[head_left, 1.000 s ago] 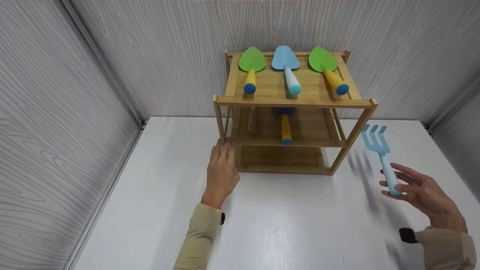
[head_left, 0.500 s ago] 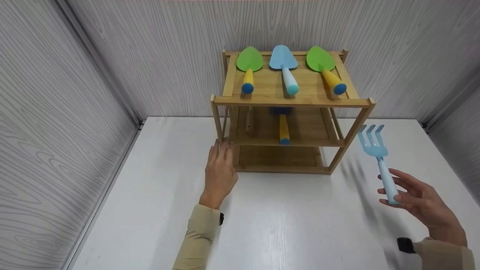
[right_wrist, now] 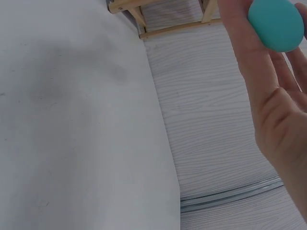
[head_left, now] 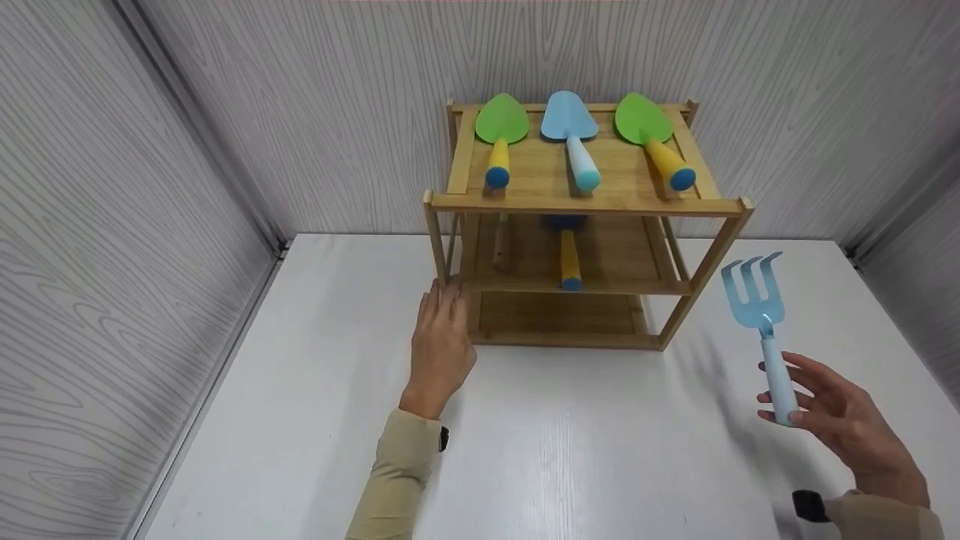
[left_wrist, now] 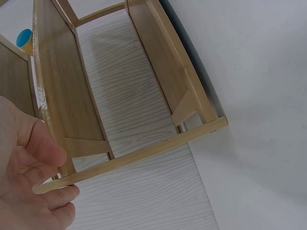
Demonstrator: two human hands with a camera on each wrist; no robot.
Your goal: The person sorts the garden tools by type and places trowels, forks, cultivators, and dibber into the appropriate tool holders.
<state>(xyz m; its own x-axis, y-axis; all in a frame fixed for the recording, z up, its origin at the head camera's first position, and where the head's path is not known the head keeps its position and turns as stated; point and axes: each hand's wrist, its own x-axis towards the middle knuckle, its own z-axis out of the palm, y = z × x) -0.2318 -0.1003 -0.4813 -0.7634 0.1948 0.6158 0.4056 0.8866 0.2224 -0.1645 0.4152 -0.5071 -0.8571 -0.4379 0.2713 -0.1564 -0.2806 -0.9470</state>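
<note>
In the head view my left hand (head_left: 442, 345) is at the front left post of a three-level wooden rack (head_left: 585, 205). The left wrist view shows its thumb and fingers round that post (left_wrist: 67, 165). My right hand (head_left: 851, 416) holds a light blue hand rake (head_left: 757, 309) by its pale handle, above the table right of the rack. Its tines point away from me, bent at the tips. The right wrist view shows the turquoise handle end (right_wrist: 277, 24) between thumb and fingers.
On the top shelf lie a green trowel (head_left: 502, 118), a light blue trowel (head_left: 570, 116) and another green trowel (head_left: 643, 118). The middle shelf bears a yellow-handled tool (head_left: 570, 259) and a wooden-looking handle (head_left: 501, 244), heads mostly hidden. Grey wood-patterned walls (head_left: 337, 112) enclose the white table (head_left: 562, 435).
My right hand has drawn slightly back toward me with the hand rake, whose tines now show more face-on. My left hand stays at the rack post.
</note>
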